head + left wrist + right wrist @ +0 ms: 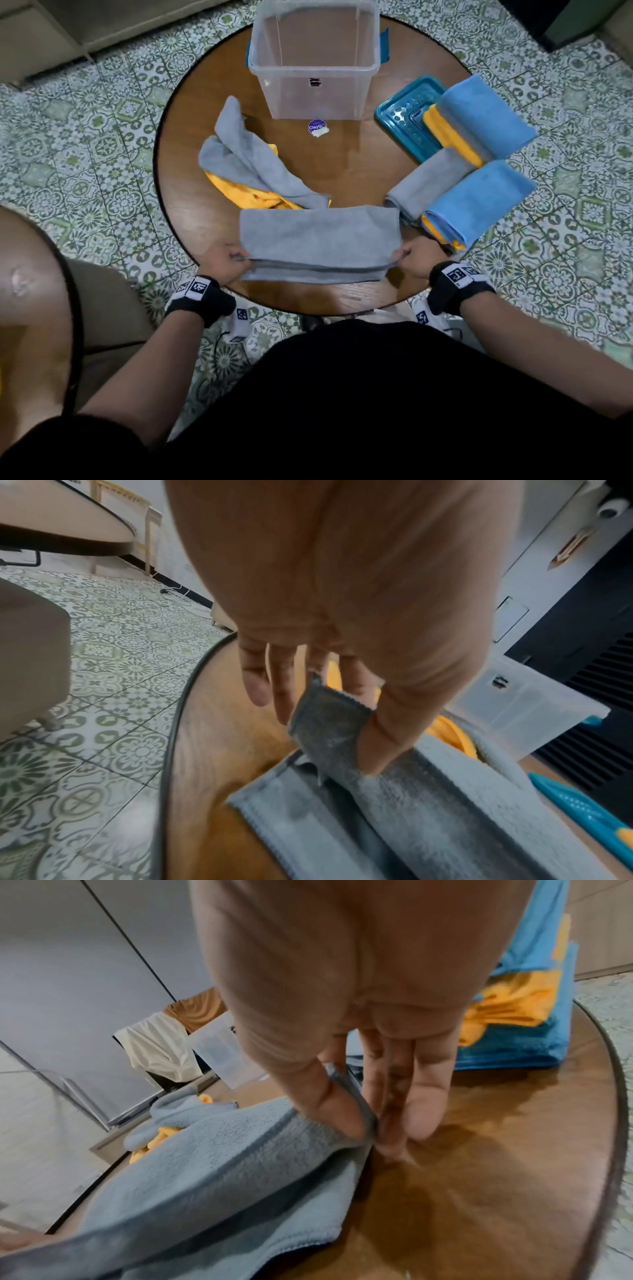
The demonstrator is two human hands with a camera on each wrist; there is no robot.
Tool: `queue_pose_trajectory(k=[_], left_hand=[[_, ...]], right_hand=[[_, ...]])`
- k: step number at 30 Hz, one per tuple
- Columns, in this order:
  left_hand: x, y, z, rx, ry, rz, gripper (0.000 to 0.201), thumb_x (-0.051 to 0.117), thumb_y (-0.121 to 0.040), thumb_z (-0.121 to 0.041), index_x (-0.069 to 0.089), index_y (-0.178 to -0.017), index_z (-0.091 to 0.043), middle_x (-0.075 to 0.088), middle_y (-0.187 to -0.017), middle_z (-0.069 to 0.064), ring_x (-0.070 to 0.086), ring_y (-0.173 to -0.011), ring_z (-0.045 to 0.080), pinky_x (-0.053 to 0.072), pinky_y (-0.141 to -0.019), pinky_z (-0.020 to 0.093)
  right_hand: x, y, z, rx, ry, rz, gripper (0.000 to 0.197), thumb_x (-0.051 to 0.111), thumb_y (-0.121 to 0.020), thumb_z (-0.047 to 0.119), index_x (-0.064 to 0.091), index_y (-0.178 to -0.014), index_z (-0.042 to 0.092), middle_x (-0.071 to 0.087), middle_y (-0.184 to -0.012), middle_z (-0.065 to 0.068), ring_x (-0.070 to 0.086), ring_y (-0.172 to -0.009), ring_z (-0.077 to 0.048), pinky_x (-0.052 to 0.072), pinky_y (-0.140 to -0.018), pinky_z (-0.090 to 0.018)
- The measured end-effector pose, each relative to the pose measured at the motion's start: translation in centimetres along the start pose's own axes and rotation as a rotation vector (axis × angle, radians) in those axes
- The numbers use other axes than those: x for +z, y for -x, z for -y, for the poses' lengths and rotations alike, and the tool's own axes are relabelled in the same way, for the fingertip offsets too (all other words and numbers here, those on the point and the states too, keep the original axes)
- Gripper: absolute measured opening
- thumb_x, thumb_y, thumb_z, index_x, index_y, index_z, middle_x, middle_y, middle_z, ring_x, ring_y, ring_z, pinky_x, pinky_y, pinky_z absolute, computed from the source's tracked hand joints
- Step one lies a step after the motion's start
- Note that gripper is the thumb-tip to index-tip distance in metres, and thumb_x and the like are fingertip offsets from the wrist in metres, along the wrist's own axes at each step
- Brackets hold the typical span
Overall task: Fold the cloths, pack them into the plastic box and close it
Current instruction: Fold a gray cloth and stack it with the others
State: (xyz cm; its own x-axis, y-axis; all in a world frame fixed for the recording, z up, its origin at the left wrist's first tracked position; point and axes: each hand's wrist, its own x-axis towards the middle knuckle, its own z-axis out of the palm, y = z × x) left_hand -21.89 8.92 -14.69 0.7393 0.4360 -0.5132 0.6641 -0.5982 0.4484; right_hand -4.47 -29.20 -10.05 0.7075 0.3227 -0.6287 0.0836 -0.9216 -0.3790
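Note:
A grey cloth (pixel 318 236) lies folded into a long strip near the front of the round wooden table (pixel 349 161). My left hand (pixel 224 262) pinches its near-left corner (pixel 329 718) between thumb and fingers. My right hand (pixel 419 258) pinches the near-right corner (pixel 356 1096) the same way. The top layer is lifted slightly above the lower layer. A clear plastic box (pixel 315 58) stands open at the back. Its teal lid (pixel 407 120) lies flat to the right of the box.
A loose grey cloth (pixel 250 154) lies over a crumpled yellow one (pixel 246 195) at the left. Folded blue, yellow and grey cloths (pixel 479 192) are stacked at the right, some on the lid. A round sticker (pixel 317 127) lies before the box. Patterned tile floor surrounds the table.

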Motion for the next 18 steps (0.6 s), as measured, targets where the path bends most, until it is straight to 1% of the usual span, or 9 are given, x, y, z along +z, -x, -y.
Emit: queue_pose_trajectory(k=[2,4,5,6,8,10,12,15,18], left_hand=[[0.7,0.2,0.0,-0.062,0.02,0.072,0.021,0.076,-0.057,-0.039,0.075,-0.078,-0.036,0.065,-0.112,0.002,0.063,-0.101,0.02,0.053,-0.093,0.034],[0.6,0.6,-1.4,-0.107,0.12,0.103,0.034,0.075,-0.06,-0.031,0.074,-0.094,-0.031,0.065,-0.105,0.003,0.063,-0.085,0.018,0.054,-0.077,0.025],[0.7,0.6,-2.0,-0.148,0.214,0.092,0.039,0.072,-0.064,-0.025,0.071,-0.104,-0.023,0.065,-0.101,0.005,0.061,-0.079,0.019,0.053,-0.069,0.024],[0.7,0.3,-2.4,-0.205,0.293,0.042,0.042,0.07,-0.069,-0.022,0.067,-0.11,-0.018,0.064,-0.101,0.004,0.06,-0.079,0.02,0.05,-0.067,0.025],[0.5,-0.2,-3.5,-0.268,0.354,-0.156,0.037,0.068,-0.079,-0.026,0.06,-0.114,-0.017,0.062,-0.107,0.002,0.059,-0.094,0.022,0.045,-0.078,0.029],[0.2,-0.9,-4.3,-0.327,0.342,-0.281,0.041,0.067,-0.084,-0.036,0.056,-0.119,-0.017,0.064,-0.113,0.004,0.059,-0.106,0.025,0.043,-0.087,0.032],[0.3,-1.6,-5.0,-0.384,0.379,-0.284,0.051,0.064,-0.083,-0.048,0.057,-0.123,-0.018,0.065,-0.117,0.008,0.059,-0.111,0.031,0.046,-0.093,0.036],[0.3,-2.7,-5.4,-0.411,0.361,-0.23,0.053,0.056,-0.082,-0.06,0.066,-0.109,-0.015,0.067,-0.103,0.008,0.062,-0.101,0.032,0.046,-0.083,0.034],[0.3,-3.1,-5.7,-0.408,0.382,-0.199,0.057,0.052,-0.077,-0.066,0.066,-0.092,-0.013,0.066,-0.094,0.011,0.062,-0.091,0.034,0.049,-0.08,0.039]], right_hand=[[0.5,-0.1,-0.2,0.036,-0.006,0.069,0.006,0.072,-0.083,0.018,0.074,-0.087,0.022,0.07,-0.106,-0.001,0.063,-0.106,-0.021,0.043,-0.081,-0.022],[0.6,-0.6,-0.2,0.057,-0.079,0.042,0.033,0.069,-0.083,0.019,0.067,-0.116,0.018,0.063,-0.115,-0.001,0.059,-0.11,-0.02,0.042,-0.088,-0.024],[0.5,-0.7,0.2,0.071,-0.138,-0.035,0.037,0.067,-0.084,0.019,0.063,-0.12,0.017,0.06,-0.115,0.0,0.057,-0.109,-0.019,0.041,-0.089,-0.024],[0.4,-1.1,0.4,0.087,-0.198,-0.132,0.038,0.066,-0.085,0.021,0.06,-0.121,0.016,0.059,-0.114,0.0,0.056,-0.108,-0.018,0.041,-0.089,-0.024],[0.3,-2.2,0.8,0.122,-0.276,-0.254,0.038,0.065,-0.085,0.027,0.058,-0.119,0.014,0.064,-0.113,-0.004,0.059,-0.107,-0.022,0.044,-0.089,-0.028],[0.3,-3.5,1.3,0.175,-0.285,-0.244,0.032,0.064,-0.085,0.032,0.062,-0.11,0.013,0.068,-0.108,-0.008,0.063,-0.102,-0.027,0.047,-0.082,-0.03],[0.5,-4.4,1.7,0.226,-0.29,-0.2,0.029,0.063,-0.084,0.037,0.069,-0.097,0.012,0.07,-0.099,-0.01,0.065,-0.096,-0.03,0.049,-0.076,-0.032],[0.7,-5.4,1.8,0.28,-0.323,-0.183,0.033,0.061,-0.086,0.041,0.057,-0.069,0.013,0.06,-0.074,-0.007,0.059,-0.077,-0.028,0.042,-0.066,-0.031],[1.1,-6.1,1.9,0.256,-0.423,-0.278,0.03,0.062,-0.087,0.038,0.058,-0.075,0.011,0.054,-0.074,-0.008,0.052,-0.072,-0.021,0.04,-0.066,-0.03]])
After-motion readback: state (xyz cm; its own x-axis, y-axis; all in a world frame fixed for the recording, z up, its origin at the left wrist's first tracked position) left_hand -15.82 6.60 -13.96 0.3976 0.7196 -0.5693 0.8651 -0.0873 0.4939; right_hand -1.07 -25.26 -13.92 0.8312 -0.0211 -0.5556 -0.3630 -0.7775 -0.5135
